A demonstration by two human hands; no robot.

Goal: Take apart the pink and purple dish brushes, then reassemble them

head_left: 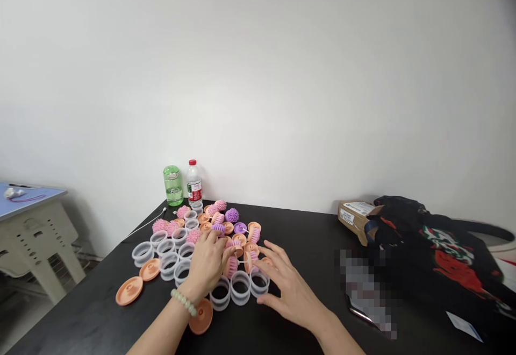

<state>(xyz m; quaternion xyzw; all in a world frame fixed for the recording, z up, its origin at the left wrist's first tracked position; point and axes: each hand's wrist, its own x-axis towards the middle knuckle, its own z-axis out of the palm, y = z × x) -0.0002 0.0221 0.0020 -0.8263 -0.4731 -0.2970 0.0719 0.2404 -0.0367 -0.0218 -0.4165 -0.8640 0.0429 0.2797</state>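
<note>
On the black table point(298, 231) lies a spread of small parts: clear rings point(240, 289), orange discs point(129, 290), pink spiky pieces point(160, 226) and a purple spiky ball point(231, 215). My left hand point(209, 261), with a bead bracelet on its wrist, reaches over the middle of the spread. Its fingers bend down among the orange and pink pieces, and whether they grip one is hard to tell. Fingers apart, my right hand point(284, 285) rests at the right edge of the parts, beside a clear ring, holding nothing.
A green bottle point(173, 187) and a red-capped bottle point(194, 184) stand at the back left near the wall. To the right are a cardboard box point(355, 220), a dark bag point(439, 253), a blurred-out object point(366, 290) and a card point(463, 326). A white cable point(147, 224) crosses the left edge.
</note>
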